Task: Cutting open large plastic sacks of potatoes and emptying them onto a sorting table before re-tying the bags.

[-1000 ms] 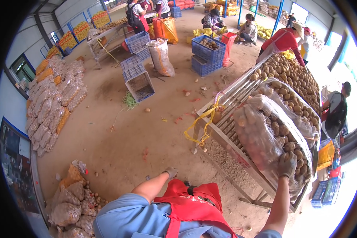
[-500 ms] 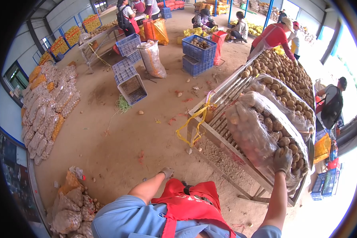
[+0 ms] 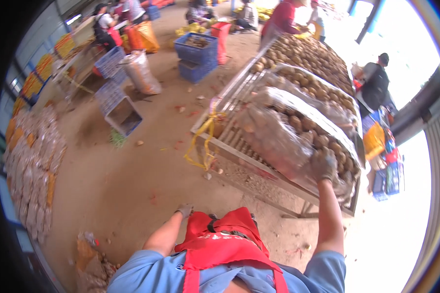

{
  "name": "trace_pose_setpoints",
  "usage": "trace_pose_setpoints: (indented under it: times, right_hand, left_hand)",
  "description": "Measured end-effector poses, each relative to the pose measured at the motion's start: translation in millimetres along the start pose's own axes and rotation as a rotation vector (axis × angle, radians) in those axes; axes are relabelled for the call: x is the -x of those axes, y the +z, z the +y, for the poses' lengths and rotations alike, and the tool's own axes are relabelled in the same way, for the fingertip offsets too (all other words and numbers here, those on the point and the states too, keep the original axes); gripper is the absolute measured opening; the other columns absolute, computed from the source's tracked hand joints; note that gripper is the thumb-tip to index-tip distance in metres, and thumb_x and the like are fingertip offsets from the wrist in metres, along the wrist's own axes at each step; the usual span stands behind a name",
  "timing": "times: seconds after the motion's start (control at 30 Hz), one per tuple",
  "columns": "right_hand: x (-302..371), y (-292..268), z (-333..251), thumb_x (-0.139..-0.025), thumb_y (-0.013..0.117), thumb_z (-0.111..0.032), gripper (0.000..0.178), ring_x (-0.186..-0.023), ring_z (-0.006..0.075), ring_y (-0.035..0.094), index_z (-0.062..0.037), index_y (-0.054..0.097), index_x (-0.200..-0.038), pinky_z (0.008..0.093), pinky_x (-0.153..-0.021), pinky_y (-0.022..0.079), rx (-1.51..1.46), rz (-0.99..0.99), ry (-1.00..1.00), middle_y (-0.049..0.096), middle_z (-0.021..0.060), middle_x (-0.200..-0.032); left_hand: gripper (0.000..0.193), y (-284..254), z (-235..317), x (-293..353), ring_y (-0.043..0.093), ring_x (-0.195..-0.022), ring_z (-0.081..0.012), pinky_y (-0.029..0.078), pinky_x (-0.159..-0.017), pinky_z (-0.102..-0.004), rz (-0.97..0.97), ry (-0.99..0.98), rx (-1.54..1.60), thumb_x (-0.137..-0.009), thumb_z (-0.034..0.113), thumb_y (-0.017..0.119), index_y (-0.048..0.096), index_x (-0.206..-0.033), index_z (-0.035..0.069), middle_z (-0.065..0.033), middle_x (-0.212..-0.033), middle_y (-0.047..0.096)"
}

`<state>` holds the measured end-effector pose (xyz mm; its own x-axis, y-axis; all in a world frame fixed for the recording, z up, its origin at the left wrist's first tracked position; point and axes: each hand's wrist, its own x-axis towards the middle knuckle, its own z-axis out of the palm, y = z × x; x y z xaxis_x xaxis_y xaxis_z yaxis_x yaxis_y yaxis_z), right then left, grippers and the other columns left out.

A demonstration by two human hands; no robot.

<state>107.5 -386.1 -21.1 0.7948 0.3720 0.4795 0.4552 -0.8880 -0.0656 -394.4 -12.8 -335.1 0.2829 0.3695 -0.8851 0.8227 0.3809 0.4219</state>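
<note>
My right hand, in a grey glove, reaches onto the potatoes in the open mouth of the nearest clear plastic bag. Motion blur hides whether its fingers grip a potato or only rest there. The bag lies on its side on a slatted metal table. Behind it is a second plastic bag filled with potatoes. Low beside my red apron, my gloved left hand hangs away from the table; its fingers are too small and blurred to read.
Loose potatoes cover the table's far part, where a person in red leans over. Yellow strapping hangs off the near left corner. Blue crates, a tipped crate and a sack stand on the floor; stacked sacks line the left.
The view has turned, so the table and bags appear farther left and higher. My right hand has shifted slightly toward the bag's near plastic side. My left hand still hangs beside the apron.
</note>
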Motion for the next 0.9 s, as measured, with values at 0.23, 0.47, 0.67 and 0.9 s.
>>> trace_pose_setpoints:
  times: [0.23, 0.47, 0.67, 0.9]
  right_hand:
    - [0.0, -11.4, -6.6, -0.096, 0.064, -0.041, 0.045, -0.108, 0.0398, 0.063, -0.0059, 0.065, -0.124, 0.0527, -0.094, 0.049, -0.033, -0.016, 0.021, 0.064, 0.0179, -0.115]
    - [-1.1, -8.7, -4.6, -0.095, 0.065, -0.039, 0.039, -0.101, 0.0426, 0.065, -0.0080, 0.065, -0.119, 0.0551, -0.089, 0.050, -0.052, 0.013, 0.002, 0.065, 0.0196, -0.110]
    - [-0.1, -7.1, -3.9, -0.094, 0.065, -0.040, 0.040, -0.103, 0.0410, 0.064, -0.0087, 0.065, -0.119, 0.0540, -0.090, 0.049, -0.047, -0.002, 0.036, 0.065, 0.0182, -0.110]
    - [-0.5, -12.3, -6.5, -0.095, 0.064, -0.041, 0.042, -0.106, 0.0408, 0.063, -0.0071, 0.065, -0.120, 0.0535, -0.093, 0.048, -0.072, -0.033, 0.028, 0.064, 0.0183, -0.112]
  left_hand:
    - [0.031, 0.1, 4.5, 17.8, 0.070, -0.067, -0.0227, 0.055, -0.059, -0.0367, 0.036, 0.003, 0.004, -0.102, 0.026, 0.054, 0.070, -0.110, 0.000, -0.0128, -0.084, 0.074]
    - [0.030, 2.9, 18.4, 26.1, 0.072, -0.069, -0.0248, 0.056, -0.062, -0.0379, 0.027, 0.029, -0.008, -0.102, 0.024, 0.055, 0.070, -0.112, 0.000, -0.0153, -0.085, 0.074]
    - [0.030, 3.3, 17.0, 14.8, 0.073, -0.070, -0.0249, 0.055, -0.062, -0.0378, 0.014, 0.063, -0.010, -0.103, 0.026, 0.054, 0.069, -0.111, 0.001, -0.0150, -0.087, 0.075]
    - [0.028, 2.8, 15.5, 0.9, 0.073, -0.068, -0.0248, 0.054, -0.057, -0.0372, 0.017, 0.032, -0.039, -0.102, 0.029, 0.055, 0.068, -0.105, 0.004, -0.0144, -0.084, 0.075]
